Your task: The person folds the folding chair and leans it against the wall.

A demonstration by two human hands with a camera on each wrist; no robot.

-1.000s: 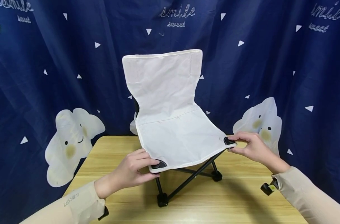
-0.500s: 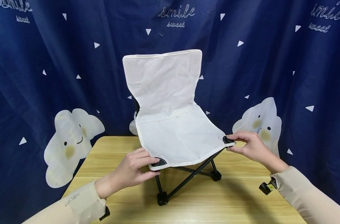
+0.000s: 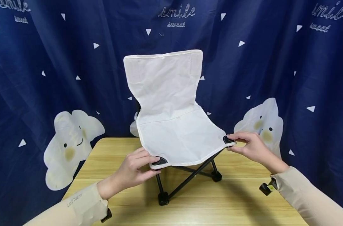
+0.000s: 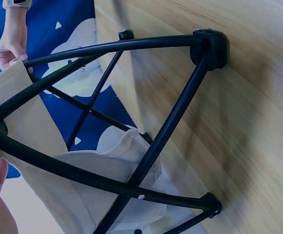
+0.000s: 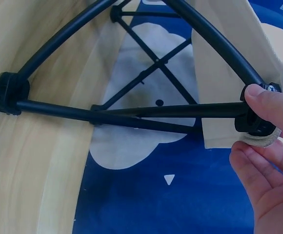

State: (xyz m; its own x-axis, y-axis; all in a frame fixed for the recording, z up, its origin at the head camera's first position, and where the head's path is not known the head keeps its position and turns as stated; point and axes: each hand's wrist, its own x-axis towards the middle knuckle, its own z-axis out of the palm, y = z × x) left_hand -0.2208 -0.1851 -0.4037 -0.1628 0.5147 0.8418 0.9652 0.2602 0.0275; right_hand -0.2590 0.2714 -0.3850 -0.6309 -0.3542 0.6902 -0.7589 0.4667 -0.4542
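A folding chair (image 3: 179, 135) with a white fabric seat and back stands unfolded on the wooden table, its black crossed legs (image 3: 194, 174) below the seat. My left hand (image 3: 134, 168) pinches the seat's front left corner, fingers on the black corner patch (image 3: 160, 161) and thumb beneath. At the front right corner, my right hand (image 3: 251, 147) pinches the other black patch (image 3: 228, 139) the same way. In the right wrist view the thumb (image 5: 271, 105) presses the black plastic joint (image 5: 253, 119) under that corner. The left wrist view shows the crossed tubes (image 4: 131, 190) and feet from below.
The wooden table (image 3: 109, 150) carries the chair, with its feet resting on the top. Behind hangs a dark blue curtain (image 3: 83, 56) printed with clouds and triangles. Small black camera mounts (image 3: 265, 189) stick out from the sleeves.
Both hands keep their grip on the seat corners. The front corners and legs have shifted very slightly up and to the left in the head view.
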